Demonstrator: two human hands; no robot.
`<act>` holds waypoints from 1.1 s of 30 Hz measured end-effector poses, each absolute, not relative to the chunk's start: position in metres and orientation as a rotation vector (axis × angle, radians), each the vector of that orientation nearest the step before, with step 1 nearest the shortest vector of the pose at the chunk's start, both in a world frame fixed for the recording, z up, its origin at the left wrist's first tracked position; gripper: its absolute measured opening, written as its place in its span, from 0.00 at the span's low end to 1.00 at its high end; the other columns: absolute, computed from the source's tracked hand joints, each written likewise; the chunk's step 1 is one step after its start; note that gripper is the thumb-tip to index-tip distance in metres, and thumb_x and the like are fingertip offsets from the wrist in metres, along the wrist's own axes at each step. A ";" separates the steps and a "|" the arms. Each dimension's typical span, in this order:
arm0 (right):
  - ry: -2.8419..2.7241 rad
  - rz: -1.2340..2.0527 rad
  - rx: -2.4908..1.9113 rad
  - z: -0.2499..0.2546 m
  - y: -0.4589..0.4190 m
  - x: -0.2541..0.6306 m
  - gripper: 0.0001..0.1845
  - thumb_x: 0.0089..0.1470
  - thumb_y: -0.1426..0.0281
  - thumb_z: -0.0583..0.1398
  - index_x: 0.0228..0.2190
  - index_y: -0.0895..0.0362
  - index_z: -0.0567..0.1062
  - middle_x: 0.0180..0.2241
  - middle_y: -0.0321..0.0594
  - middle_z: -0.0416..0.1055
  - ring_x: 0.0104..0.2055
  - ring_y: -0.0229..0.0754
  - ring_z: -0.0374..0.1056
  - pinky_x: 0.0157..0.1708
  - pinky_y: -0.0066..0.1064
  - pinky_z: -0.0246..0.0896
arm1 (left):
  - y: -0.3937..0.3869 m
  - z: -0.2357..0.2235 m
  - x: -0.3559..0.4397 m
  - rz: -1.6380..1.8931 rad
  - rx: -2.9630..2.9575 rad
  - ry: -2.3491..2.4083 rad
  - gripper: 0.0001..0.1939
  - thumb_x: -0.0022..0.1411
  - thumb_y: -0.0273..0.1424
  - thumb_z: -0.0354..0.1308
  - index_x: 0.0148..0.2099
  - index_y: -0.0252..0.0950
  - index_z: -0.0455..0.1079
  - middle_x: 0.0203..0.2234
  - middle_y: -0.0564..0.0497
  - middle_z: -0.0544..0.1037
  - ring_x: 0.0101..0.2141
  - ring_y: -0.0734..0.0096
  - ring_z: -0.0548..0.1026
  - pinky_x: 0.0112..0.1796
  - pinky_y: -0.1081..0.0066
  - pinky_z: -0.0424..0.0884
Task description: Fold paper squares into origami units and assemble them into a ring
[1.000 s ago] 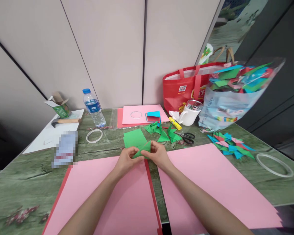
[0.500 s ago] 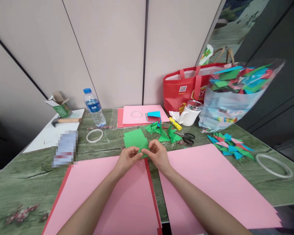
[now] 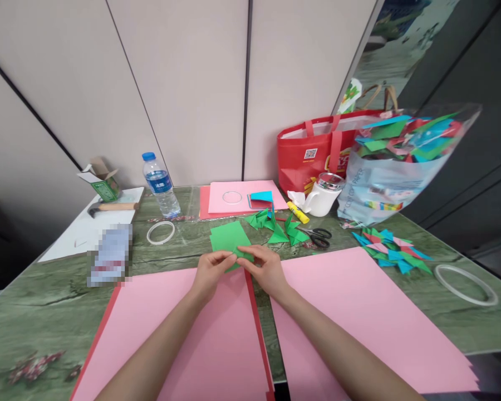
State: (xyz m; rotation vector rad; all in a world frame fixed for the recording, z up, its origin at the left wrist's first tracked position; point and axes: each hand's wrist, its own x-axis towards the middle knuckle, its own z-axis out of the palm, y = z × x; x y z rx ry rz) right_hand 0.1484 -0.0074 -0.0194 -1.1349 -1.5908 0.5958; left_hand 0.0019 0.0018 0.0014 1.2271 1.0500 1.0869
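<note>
Between my two hands is a small piece of green paper (image 3: 246, 255), mostly covered by the fingers. My left hand (image 3: 210, 273) is closed in a pinch on its left side. From the right, my right hand (image 3: 268, 271) pinches the same paper, thumb below and fingers above. The fingertips of both hands nearly meet. Just beyond them lies a stack of green paper squares (image 3: 227, 236) on the table. Folded green paper pieces (image 3: 291, 231) lie behind my right hand, close to black-handled scissors (image 3: 320, 236).
Large pink sheets (image 3: 183, 328) and more pink sheets (image 3: 359, 312) lie under my forearms. Farther back stand a water bottle (image 3: 161, 186), white mug (image 3: 323, 197), red bag (image 3: 303, 161) and plastic bag of folded paper (image 3: 369, 186). A hammer (image 3: 117, 206) and tape roll (image 3: 161, 242) lie left.
My fingers have shifted on the green paper. The right hand's fingers have straightened and reach left over it, and the left hand has moved slightly left.
</note>
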 end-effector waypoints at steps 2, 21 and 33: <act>-1.580 0.611 -1.150 -0.019 -0.007 0.149 0.12 0.46 0.66 0.61 0.36 0.52 0.76 0.35 0.42 0.70 0.29 0.38 0.65 0.25 0.28 0.62 | 0.002 0.001 0.002 1.104 1.257 1.045 0.08 0.47 0.33 0.61 0.24 0.32 0.73 0.18 0.54 0.71 0.24 0.76 0.64 0.28 0.75 0.61; -1.534 0.710 -1.143 -0.019 -0.006 0.149 0.07 0.46 0.66 0.61 0.29 0.56 0.75 0.25 0.38 0.73 0.24 0.37 0.66 0.24 0.27 0.61 | 0.009 0.001 -0.004 1.055 1.532 1.169 0.07 0.48 0.32 0.59 0.27 0.32 0.68 0.22 0.53 0.72 0.25 0.75 0.69 0.28 0.75 0.64; -1.217 1.123 -1.123 -0.019 -0.001 0.150 0.12 0.38 0.62 0.64 0.22 0.59 0.72 0.16 0.34 0.67 0.18 0.34 0.62 0.20 0.26 0.59 | 0.007 0.004 -0.003 0.892 1.197 1.045 0.16 0.42 0.36 0.64 0.31 0.31 0.67 0.23 0.50 0.76 0.24 0.68 0.75 0.28 0.69 0.71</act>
